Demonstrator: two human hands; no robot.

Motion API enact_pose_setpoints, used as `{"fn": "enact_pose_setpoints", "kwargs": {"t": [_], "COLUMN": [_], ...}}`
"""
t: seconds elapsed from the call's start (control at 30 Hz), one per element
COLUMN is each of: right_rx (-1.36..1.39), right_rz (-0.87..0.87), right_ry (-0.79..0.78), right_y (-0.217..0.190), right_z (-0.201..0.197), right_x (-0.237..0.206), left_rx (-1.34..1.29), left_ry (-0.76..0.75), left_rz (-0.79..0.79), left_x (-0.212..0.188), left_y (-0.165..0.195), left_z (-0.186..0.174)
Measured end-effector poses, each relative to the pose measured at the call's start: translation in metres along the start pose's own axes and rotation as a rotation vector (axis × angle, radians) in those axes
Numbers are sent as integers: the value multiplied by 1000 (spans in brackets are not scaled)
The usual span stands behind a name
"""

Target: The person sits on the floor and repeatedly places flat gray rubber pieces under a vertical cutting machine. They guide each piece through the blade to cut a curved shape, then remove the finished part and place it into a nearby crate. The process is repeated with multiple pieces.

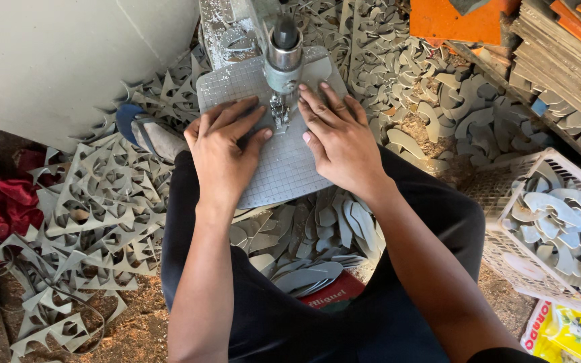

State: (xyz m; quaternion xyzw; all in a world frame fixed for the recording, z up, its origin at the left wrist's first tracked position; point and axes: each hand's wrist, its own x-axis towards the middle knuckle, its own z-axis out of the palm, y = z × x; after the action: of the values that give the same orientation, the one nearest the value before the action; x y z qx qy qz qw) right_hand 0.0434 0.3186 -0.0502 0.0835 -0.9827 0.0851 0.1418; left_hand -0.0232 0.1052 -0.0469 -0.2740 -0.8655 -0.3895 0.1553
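While both forearms extend forward, the left hand (223, 151) and right hand (339, 138) press flat, fingers spread, on the grey sheet (284, 168), flanking the saw blade (279, 111).

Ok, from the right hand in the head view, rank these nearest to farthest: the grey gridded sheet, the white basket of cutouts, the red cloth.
1. The grey gridded sheet: directly under the right hand, which presses flat on it.
2. The white basket of cutouts: on the floor at the right edge of the view.
3. The red cloth: at the far left edge, beyond the left hand.

Both hands, left (225, 149) and right (339, 138), press a grey sheet (284, 168) flat under the saw blade (279, 109).
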Motion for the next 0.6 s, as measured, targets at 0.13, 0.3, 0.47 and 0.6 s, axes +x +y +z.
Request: {"fn": "enact_pose_setpoints", "kwargs": {"t": [0.13,0.3,0.47,0.6], "right_rx": [-7,-5,13,4], "right_rz": [0,4,6,12], "right_ry": [4,7,16,10], "right_y": [0,-2,-2,-2], "right_z": [0,-1,-2,-2], "right_x": [0,0,1,2], "left_rx": [-11,-7,-6,-10], "left_ry": [3,-3,-12,-21], "left_rz": [6,6,1,-2], "left_x": [2,4,6,8], "left_y": [-2,-2,-3,-4], "left_z": [0,0,-1,-1]}}
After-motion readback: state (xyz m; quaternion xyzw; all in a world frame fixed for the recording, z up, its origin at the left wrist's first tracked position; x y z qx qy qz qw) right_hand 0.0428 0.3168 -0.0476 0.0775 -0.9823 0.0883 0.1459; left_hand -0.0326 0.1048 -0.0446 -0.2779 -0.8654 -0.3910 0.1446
